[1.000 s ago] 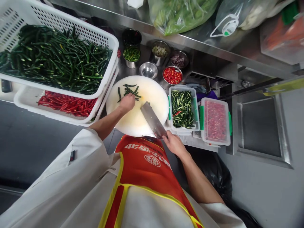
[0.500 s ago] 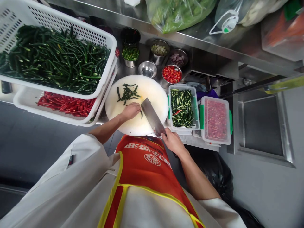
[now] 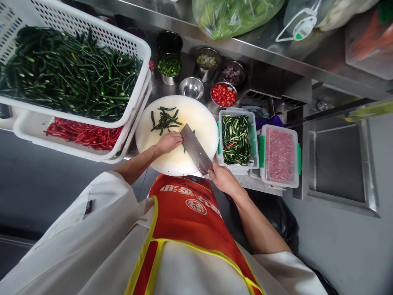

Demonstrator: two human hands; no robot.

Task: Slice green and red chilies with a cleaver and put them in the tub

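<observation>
My right hand (image 3: 223,177) grips the handle of a cleaver (image 3: 197,150), whose broad blade lies slantwise over the round white cutting board (image 3: 147,139). Close to the blade's far end, my left hand (image 3: 169,142) is closed with its fingers bent down on a green chili pepper (image 3: 184,149); only part of that pepper shows beside the blade. Just beyond my left hand lies a small loose pile of green chili peppers (image 3: 165,121). A bit of green pepper also peeks out on the blade's right side.
To the left, a white basket (image 3: 135,104) of green chilies rests above a tray (image 3: 33,131) of red chilies. Metal bowls (image 3: 192,88) stand behind the board. At right are a container (image 3: 236,139) of cut green peppers and a lidded box (image 3: 280,155). A steel shelf (image 3: 172,20) overhangs the back.
The cleaver has shifted slightly left, its blade now against my left fingertips and over the pepper. Most of the pepper that lay in view is covered. A green bit appears right of the blade.
</observation>
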